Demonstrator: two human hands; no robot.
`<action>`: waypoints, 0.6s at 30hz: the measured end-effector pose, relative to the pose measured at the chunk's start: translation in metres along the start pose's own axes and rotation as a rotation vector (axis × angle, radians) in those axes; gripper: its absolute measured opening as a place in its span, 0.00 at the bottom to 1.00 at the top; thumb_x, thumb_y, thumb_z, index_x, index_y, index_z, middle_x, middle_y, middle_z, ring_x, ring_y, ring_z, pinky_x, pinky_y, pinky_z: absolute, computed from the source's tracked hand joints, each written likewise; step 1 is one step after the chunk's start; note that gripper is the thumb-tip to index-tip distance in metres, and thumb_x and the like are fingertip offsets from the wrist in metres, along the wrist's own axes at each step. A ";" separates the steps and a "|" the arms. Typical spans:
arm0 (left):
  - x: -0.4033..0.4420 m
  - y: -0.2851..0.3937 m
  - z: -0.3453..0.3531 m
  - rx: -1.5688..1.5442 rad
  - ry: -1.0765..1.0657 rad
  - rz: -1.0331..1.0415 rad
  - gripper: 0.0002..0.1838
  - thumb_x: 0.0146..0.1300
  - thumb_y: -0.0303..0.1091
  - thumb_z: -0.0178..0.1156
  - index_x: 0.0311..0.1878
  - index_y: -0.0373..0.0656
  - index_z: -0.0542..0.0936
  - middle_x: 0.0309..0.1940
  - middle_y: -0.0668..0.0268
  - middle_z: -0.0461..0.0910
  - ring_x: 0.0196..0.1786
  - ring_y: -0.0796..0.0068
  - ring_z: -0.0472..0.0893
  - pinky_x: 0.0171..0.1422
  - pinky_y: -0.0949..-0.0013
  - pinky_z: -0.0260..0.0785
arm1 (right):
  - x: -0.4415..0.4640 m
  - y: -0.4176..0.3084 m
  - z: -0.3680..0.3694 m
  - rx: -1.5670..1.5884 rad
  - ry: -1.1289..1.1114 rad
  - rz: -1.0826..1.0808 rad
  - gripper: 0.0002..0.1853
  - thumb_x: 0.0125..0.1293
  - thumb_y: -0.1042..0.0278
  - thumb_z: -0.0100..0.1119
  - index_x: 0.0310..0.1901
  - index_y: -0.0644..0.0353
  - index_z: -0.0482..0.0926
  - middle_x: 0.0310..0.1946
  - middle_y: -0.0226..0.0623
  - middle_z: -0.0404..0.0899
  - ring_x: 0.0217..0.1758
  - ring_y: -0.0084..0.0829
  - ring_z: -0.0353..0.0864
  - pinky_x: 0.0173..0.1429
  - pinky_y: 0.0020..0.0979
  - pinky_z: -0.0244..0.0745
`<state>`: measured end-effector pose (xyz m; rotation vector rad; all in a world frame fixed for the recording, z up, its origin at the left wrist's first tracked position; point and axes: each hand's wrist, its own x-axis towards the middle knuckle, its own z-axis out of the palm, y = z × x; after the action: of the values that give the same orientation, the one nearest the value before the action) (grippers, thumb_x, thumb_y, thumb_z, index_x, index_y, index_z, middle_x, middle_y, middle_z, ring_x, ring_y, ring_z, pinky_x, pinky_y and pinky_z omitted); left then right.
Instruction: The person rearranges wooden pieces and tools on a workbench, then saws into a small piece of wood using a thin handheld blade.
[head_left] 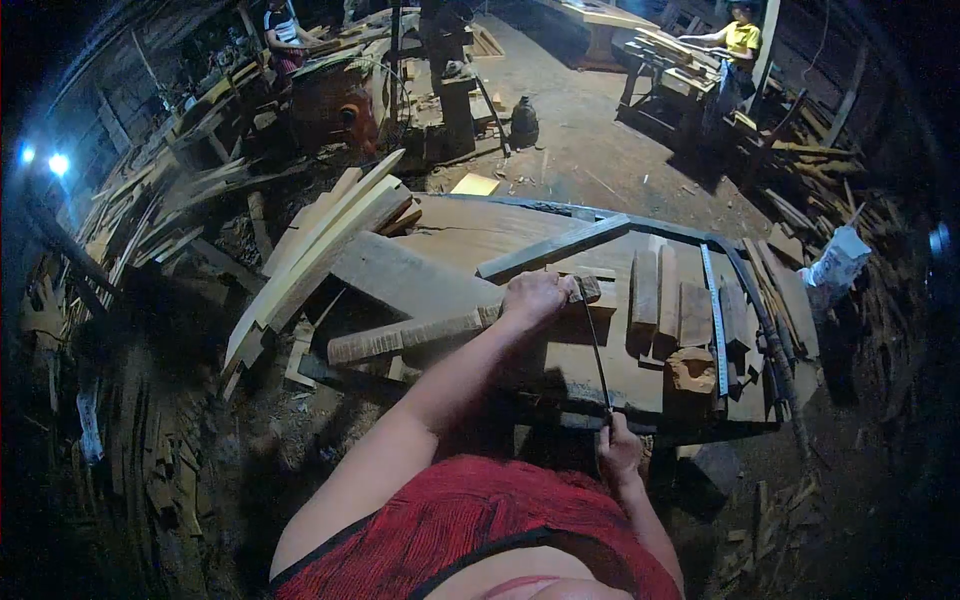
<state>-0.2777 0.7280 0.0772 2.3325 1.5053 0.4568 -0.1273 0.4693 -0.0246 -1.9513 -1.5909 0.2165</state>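
Note:
My left hand [540, 298] is closed over a long, rough-edged strip of wood [430, 330] near its right end, pressing it down on the workbench [560, 375]. The end of the strip [590, 290] sticks out past my fingers. My right hand [622, 450], at the bench's front edge, is wrapped around the near end of a thin, dark, saw-like tool [597, 350]. Its far end meets the wood strip just right of my left hand. The tool is seen nearly edge-on, so teeth cannot be made out.
Short wooden blocks [645, 295], a pale measuring rule [714, 310] and a carved block [692, 370] lie at the right. A dark beam [555, 247] lies behind. Long boards [315, 260] lean at the left. Two people work farther back, one in a yellow shirt [742, 38].

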 end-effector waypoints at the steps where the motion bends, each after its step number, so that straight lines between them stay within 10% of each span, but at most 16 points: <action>1: 0.002 -0.002 0.002 -0.003 0.007 0.007 0.27 0.62 0.55 0.40 0.32 0.41 0.81 0.30 0.52 0.79 0.37 0.54 0.80 0.42 0.55 0.71 | 0.013 -0.007 -0.003 0.009 -0.035 0.024 0.14 0.58 0.66 0.50 0.46 0.55 0.73 0.26 0.49 0.76 0.25 0.49 0.77 0.28 0.45 0.71; 10: 0.001 0.001 0.001 0.046 -0.019 0.041 0.28 0.62 0.56 0.40 0.31 0.42 0.81 0.30 0.54 0.80 0.36 0.56 0.80 0.41 0.57 0.72 | 0.146 -0.070 0.011 -0.046 -0.041 0.022 0.08 0.61 0.63 0.46 0.35 0.58 0.70 0.22 0.49 0.73 0.27 0.51 0.74 0.29 0.48 0.68; 18: 0.003 -0.003 0.003 0.013 -0.009 0.013 0.26 0.62 0.55 0.42 0.30 0.42 0.81 0.30 0.52 0.79 0.37 0.56 0.80 0.41 0.56 0.72 | 0.021 -0.009 0.001 0.052 -0.100 0.057 0.09 0.62 0.68 0.48 0.42 0.58 0.72 0.24 0.52 0.74 0.27 0.51 0.74 0.28 0.44 0.68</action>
<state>-0.2779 0.7315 0.0739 2.3520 1.4940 0.4401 -0.1297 0.4901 -0.0158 -1.9748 -1.5771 0.3798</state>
